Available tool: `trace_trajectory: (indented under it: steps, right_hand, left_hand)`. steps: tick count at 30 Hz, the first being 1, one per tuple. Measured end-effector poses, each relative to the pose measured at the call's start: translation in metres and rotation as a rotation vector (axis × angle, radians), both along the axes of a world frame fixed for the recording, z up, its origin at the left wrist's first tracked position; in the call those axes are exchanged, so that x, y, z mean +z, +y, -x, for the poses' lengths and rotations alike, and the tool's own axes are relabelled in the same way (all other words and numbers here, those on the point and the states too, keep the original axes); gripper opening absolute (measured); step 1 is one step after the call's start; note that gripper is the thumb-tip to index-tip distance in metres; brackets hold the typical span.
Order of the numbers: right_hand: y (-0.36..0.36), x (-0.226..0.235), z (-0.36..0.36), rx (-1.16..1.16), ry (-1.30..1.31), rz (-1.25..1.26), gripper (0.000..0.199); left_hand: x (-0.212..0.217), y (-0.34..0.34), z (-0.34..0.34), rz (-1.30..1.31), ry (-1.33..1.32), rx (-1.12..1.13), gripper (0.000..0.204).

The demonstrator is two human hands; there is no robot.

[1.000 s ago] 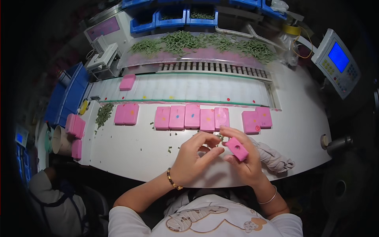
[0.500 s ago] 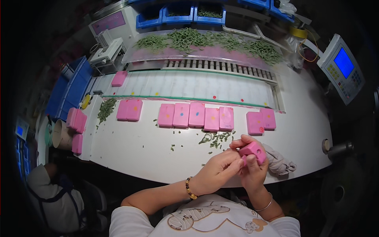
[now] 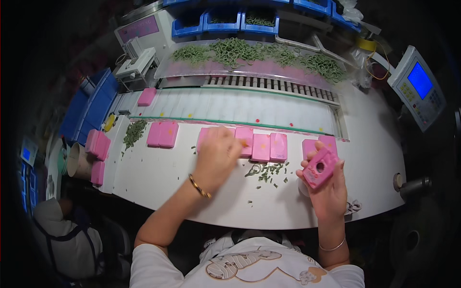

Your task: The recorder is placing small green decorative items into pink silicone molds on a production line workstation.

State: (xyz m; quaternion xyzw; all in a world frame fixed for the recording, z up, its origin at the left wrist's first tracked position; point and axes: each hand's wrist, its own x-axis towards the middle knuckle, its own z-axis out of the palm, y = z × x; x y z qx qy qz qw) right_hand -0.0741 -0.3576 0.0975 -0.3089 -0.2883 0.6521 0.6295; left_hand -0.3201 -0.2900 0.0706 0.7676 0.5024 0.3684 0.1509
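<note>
Pink block point(image 3: 312, 179) in the right hand point(image 3: 331, 199), left hand point(image 3: 216, 156) over a row

The right hand curls its fingers and thumb around the pink block, a dark round hole showing, above the right part of the white surface point(image 3: 144, 177). The left hand, blurred, reaches over the row of pink blocks point(image 3: 261, 147) along the surface's far edge; whether it pinches one cannot be told. Green clippings point(image 3: 276, 169) lie scattered before that row, a green pile point(image 3: 134, 133) sits near the far left corner, and a grey cloth point(image 3: 354, 207) near the near edge, at right.
</note>
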Motion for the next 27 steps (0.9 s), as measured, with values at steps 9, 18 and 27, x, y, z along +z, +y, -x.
trace_trajectory:
  steps: [9, 18, 27]
  right_hand:
    - [-0.011, -0.005, 0.012, 0.111, -0.355, -0.007, 0.057]
    - [0.000, 0.003, 0.033, -0.101, -1.148, -0.621, 0.055]
    - [0.004, 0.010, 0.008, 0.325, -0.855, -0.586, 0.061]
  left_hand:
    - [-0.006, 0.018, 0.048, -0.115, 0.298, 0.337, 0.022]
    - [0.016, -0.046, -0.028, 0.389, -0.432, -0.499, 0.080]
    - [0.033, -0.043, -0.020, 0.730, -0.562, -0.719, 0.083]
